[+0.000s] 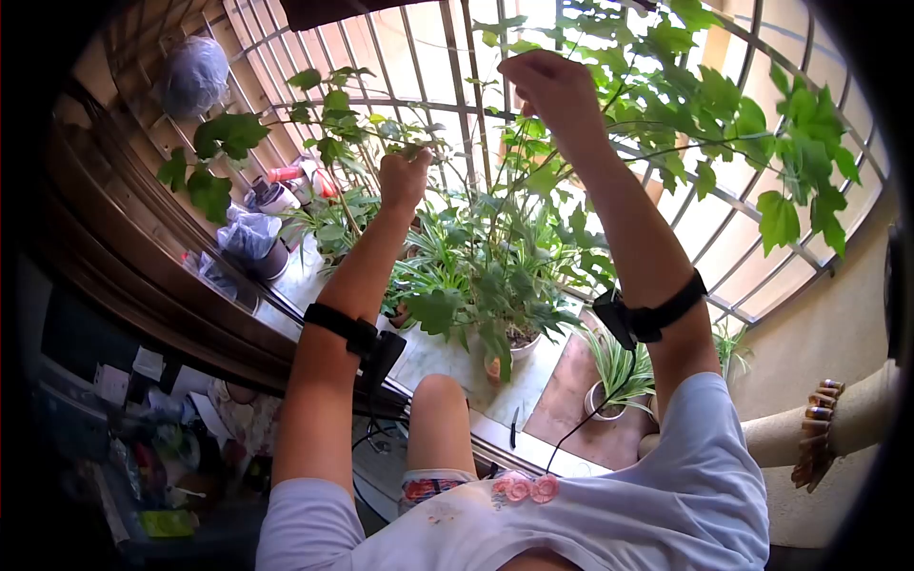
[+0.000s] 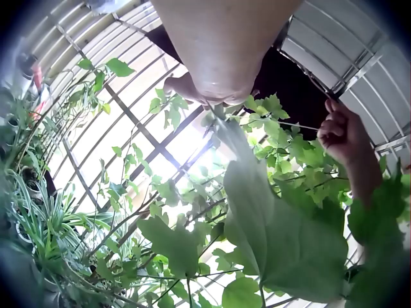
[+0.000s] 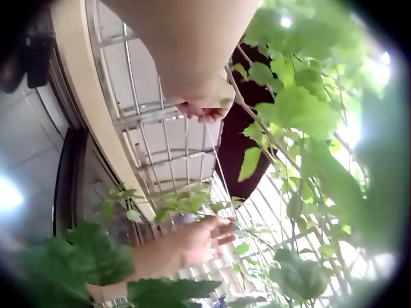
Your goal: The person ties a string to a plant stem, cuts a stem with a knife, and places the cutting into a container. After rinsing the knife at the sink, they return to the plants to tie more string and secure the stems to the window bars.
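My right hand (image 1: pixel 557 90) is raised at the bars on the right, its fingers curled; in the right wrist view this hand (image 3: pixel 199 102) pinches a thin white string (image 3: pixel 217 157). The string (image 2: pixel 298 125) runs taut between my hands in the left wrist view. Lower and to the left, my left hand (image 1: pixel 405 179) is among the leaves of a climbing plant (image 1: pixel 343 119). Thumb and index finger of the left hand (image 3: pixel 199 244) pinch a thin stem near the string's lower end; the other fingers are loosely bent. A large leaf (image 2: pixel 276 237) hangs below the left hand (image 2: pixel 215 90).
A metal window grille (image 1: pixel 419 105) curves around the plants. Leafy vines (image 1: pixel 666 114) spread at the right. Pots (image 1: pixel 519 347) stand on the ledge, with a knife (image 1: pixel 514 428) lying near its front edge. Bagged items (image 1: pixel 249 236) stand at the left, and a pipe (image 1: pixel 781 433) crosses the right.
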Tool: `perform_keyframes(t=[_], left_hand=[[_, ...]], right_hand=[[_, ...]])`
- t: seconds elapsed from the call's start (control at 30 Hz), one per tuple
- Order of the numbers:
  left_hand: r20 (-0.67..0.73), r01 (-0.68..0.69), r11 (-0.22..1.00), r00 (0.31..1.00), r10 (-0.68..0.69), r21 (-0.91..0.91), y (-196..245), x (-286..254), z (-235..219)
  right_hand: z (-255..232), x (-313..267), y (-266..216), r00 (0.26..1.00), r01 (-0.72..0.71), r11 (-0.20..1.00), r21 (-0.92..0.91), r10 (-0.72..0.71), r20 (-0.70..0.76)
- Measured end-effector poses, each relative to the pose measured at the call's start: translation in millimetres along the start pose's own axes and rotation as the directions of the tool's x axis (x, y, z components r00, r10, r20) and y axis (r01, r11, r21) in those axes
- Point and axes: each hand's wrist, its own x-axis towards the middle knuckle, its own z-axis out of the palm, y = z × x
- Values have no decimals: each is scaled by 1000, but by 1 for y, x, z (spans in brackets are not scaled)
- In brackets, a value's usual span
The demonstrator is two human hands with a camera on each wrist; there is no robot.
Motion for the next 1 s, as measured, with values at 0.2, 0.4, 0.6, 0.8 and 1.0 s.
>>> perform_keyframes(t=[0.2,0.4,0.6,0.8,1.0], left_hand=[[-7,-46,995,999,47,90,14,0,7],[-98,86,996,992,-84,15,-12,10,-4],[-151,21,967,988,18,256,-41,23,0],[312,-2,1000,950,-4,19,39,-49,-52],[139,9,868,988,70,-497,124,-182,-107]], right_hand=[[-23,-9,-57,953,267,931,-247,-293,-74],[-71,-22,-128,986,71,995,73,-81,147],[-86,-97,-163,886,-137,972,193,33,462],[-68,-173,-98,792,-402,894,200,230,566],[-57,-244,-61,709,-533,828,172,327,624]])
